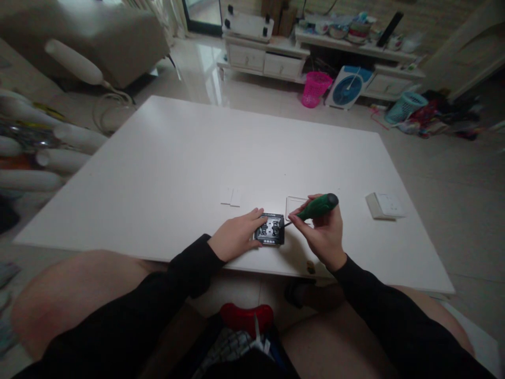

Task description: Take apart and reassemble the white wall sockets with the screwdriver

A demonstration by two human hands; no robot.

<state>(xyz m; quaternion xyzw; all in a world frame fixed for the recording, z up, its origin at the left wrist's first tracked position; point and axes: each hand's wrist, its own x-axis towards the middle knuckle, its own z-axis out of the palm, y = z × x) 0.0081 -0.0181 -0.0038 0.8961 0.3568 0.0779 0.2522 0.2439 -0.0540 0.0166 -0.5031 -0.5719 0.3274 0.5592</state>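
Observation:
A black wall switch body (pixel 270 231) with metal parts on its face lies near the table's front edge. My left hand (pixel 240 234) grips its left side, fingers at the top edge and thumb at the lower edge. In my right hand (pixel 325 234) is a screwdriver (pixel 317 207) with a green handle, slanted down to the left. Its tip meets the right part of the switch body; the exact contact is too small to make out. Behind my right hand lies a white frame (pixel 295 200), partly hidden. Two white switch rockers (pixel 235 197) rest further left.
White boxed sockets (pixel 386 205) stand at the table's right. A small dark and brass-coloured item (pixel 311 267) sits at the front edge of the white table (pixel 189 152). Beyond are a pink basket (pixel 315 89), a blue fan (pixel 347 88) and a cabinet (pixel 264 59).

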